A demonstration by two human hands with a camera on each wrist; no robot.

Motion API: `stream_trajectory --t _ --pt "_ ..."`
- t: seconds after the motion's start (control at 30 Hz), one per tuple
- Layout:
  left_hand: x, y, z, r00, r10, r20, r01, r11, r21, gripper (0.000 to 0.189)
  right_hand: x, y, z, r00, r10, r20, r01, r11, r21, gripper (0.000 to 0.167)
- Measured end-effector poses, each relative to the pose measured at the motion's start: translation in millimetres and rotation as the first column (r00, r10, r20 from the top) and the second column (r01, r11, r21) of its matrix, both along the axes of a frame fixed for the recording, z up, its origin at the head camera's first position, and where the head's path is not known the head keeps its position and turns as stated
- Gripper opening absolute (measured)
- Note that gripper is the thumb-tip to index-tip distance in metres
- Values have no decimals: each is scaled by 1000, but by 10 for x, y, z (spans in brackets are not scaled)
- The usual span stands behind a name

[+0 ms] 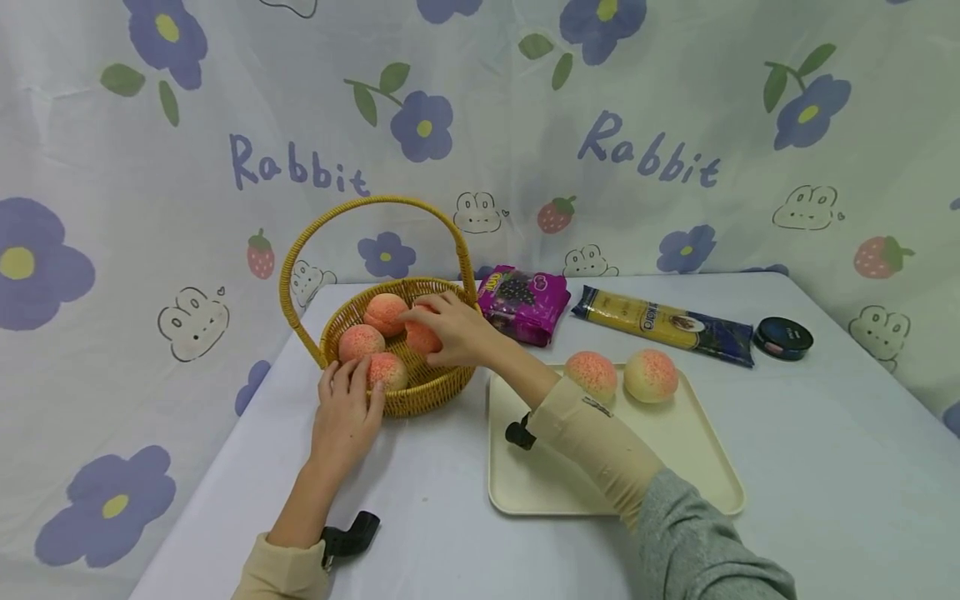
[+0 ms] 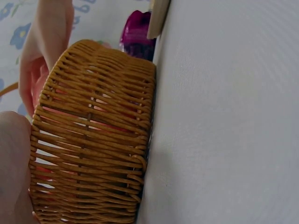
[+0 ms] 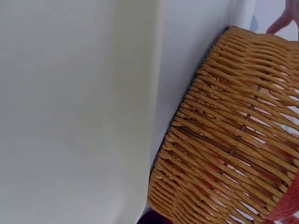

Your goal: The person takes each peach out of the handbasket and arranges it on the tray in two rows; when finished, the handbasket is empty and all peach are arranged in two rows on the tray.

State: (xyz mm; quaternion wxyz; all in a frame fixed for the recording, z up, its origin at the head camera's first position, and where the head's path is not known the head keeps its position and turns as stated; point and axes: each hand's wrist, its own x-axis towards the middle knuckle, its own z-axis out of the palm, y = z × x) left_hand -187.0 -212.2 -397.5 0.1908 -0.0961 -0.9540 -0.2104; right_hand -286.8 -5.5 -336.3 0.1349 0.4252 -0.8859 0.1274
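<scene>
My right hand [image 1: 452,332] reaches over the yellow wicker basket [image 1: 420,400] and grips a pink peach [image 1: 422,337] inside it. In the left wrist view this hand [image 2: 46,44] comes down over the basket's far side. Several other peaches [image 1: 386,313] sit toward the left of the basket. My left hand [image 1: 347,417] rests at the near left rim, its fingers against the rim and beside the nearest peach [image 1: 389,372]. Two more peaches, one pinker [image 1: 592,375] and one paler [image 1: 651,376], lie on the cream tray [image 1: 675,467].
Behind the tray are a purple packet [image 1: 522,304], a long yellow and blue pack [image 1: 663,323] and a round black tin [image 1: 783,337]. The tall handle [image 1: 375,200] arches over the basket. A printed curtain [image 1: 525,150] hangs behind the white table [image 1: 840,467].
</scene>
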Motion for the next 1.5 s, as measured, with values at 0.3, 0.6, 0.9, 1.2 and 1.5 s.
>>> stream_trajectory --t 0.3,0.6,0.9,1.2,1.5 --pt "8 0 -15 1000 6 17 -5 1000 -6 52 53 94 21 1000 -13 6 13 999 -37 62" --pt "13 -2 -18 1000 7 4 -7 1000 3 52 57 175 35 1000 -7 -20 5 995 -97 60" --pt "-5 -1 -9 1000 6 -5 -6 1000 1 52 108 284 87 1000 -26 -8 25 990 -135 63" --pt "-13 -5 13 1000 3 -2 -3 1000 -5 52 158 385 134 998 -60 24 64 983 -173 63" --pt "-3 -2 5 1000 0 8 0 1000 -4 52 183 522 120 999 -47 -6 44 978 -204 63"
